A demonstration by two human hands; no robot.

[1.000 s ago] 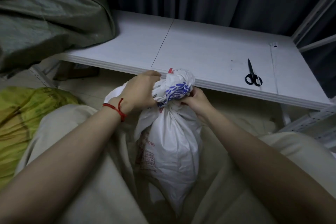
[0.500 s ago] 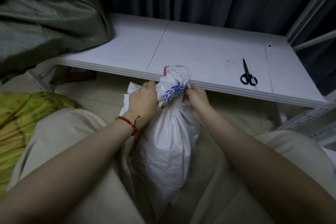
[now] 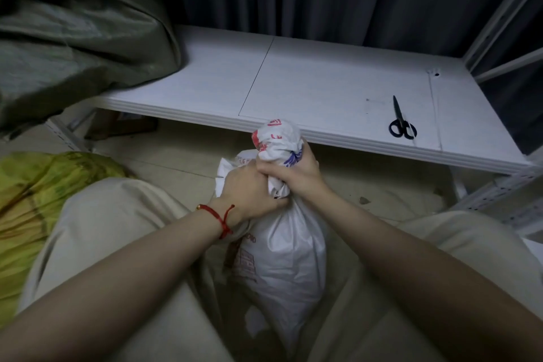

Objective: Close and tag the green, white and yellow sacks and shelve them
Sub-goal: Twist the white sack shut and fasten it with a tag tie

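Knees (image 3: 117, 229) are flanking the white sack (image 3: 288, 258), standing upright on the floor. Left hand (image 3: 249, 194) and right hand (image 3: 291, 173) are both clenching its bunched neck. Yellow sack (image 3: 44, 185) is lying near left; green sack (image 3: 73, 23) is slumping far left against the shelf (image 3: 323, 82), scissors (image 3: 401, 123) far right.

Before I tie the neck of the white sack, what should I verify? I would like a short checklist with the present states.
1. Neck of the white sack gathered: ok, the right hand grips the bunched top.
2. Sack steadied: ok, the left hand holds it just below the right hand.
3. Tie and tag ready: cannot tell, none shows in view.
4. The scissors near: ok, they lie on the white shelf, to the right.
5. Room on the white shelf: ok, bare board shows between the green sack and the scissors.
6. Closure of the yellow sack: cannot tell, only part of it shows at the left.
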